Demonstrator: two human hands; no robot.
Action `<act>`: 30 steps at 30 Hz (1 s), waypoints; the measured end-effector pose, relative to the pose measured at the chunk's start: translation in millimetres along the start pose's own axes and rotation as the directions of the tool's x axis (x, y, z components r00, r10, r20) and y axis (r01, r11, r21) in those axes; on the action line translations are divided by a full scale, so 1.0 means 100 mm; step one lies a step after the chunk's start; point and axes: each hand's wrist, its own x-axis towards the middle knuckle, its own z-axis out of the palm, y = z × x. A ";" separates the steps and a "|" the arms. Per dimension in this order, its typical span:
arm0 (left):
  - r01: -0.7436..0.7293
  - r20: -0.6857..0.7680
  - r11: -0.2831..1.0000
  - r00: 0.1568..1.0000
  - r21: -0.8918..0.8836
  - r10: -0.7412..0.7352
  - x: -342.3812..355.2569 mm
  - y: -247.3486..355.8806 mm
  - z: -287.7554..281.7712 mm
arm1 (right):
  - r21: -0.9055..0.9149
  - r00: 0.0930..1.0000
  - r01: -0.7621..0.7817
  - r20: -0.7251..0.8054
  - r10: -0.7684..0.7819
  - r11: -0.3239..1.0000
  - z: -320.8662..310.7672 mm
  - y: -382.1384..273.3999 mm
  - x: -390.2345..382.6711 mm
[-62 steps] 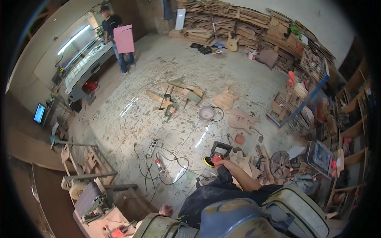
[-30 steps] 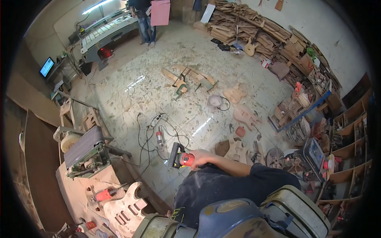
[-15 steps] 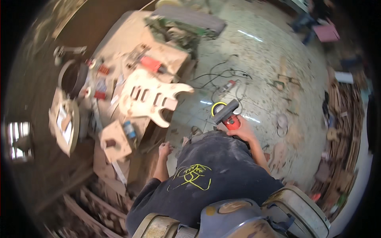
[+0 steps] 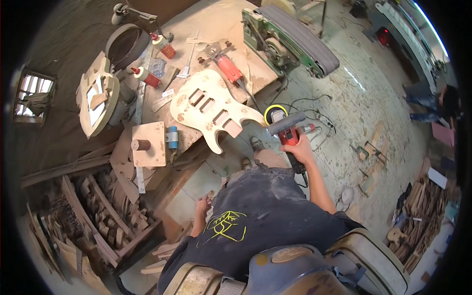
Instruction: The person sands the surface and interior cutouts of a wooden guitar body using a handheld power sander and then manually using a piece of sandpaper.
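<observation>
My right hand [image 4: 300, 149] is wrapped around a red and black angle grinder [image 4: 290, 136] with a yellow-rimmed disc and a grey bar across its head. The grinder is held in front of my body, close to one horn of a pale wooden guitar body [image 4: 195, 109]. That body lies flat on the workbench [image 4: 183, 27], with several cut-outs and its horns past the bench edge. Low at my left side, my left hand [image 4: 202, 206] is closed, its fingers curled around something small that I cannot make out.
A red power tool [image 4: 227, 68], two glue bottles [image 4: 162, 45] and a caliper [image 4: 188, 63] lie on the bench. A belt sander [image 4: 295, 37] stands at its far end. Cables [image 4: 314, 109] trail over the dusty floor. Wood offcuts [image 4: 105, 216] fill a bin at left.
My view has turned left, so the bench and guitar body appear farther right. The grinder in my right hand has come nearer the guitar body's horn. My left hand stays low and closed.
</observation>
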 end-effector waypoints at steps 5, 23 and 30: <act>0.104 -0.061 0.994 0.993 0.021 -0.102 -0.19 0.13 0.14 | -0.207 0.999 -0.004 -0.038 -0.004 0.978 0.14 -0.02 1.03; 0.064 -0.369 0.973 0.918 -0.223 -0.145 -1.25 -0.40 1.18 | -0.418 0.982 0.187 0.070 -0.173 0.889 1.19 -0.23 3.81; 0.121 -0.181 0.918 0.982 0.378 -0.055 -1.62 -1.10 1.42 | -0.333 0.973 0.231 0.064 -0.223 0.914 1.24 0.03 3.91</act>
